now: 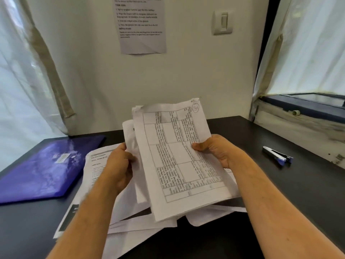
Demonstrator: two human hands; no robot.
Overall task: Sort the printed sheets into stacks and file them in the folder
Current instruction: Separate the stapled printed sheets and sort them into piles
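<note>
A bundle of printed sheets (179, 161) is held up above the dark desk, its top page showing a table and a circled mark in one corner. My right hand (218, 150) grips the bundle's right edge, thumb on the top page. My left hand (119, 165) pinches the left edge of a sheet behind the top page. More loose sheets (89, 169) lie spread on the desk under my hands, some with dark printed blocks. The purple folder (48, 169) lies closed and flat on the desk at the left.
A stapler (277, 156) lies on the dark desk (280, 193) to the right. A printed notice (141, 25) is taped to the wall ahead, beside a light switch (223, 22). Curtains hang at both sides, with a window sill at the right.
</note>
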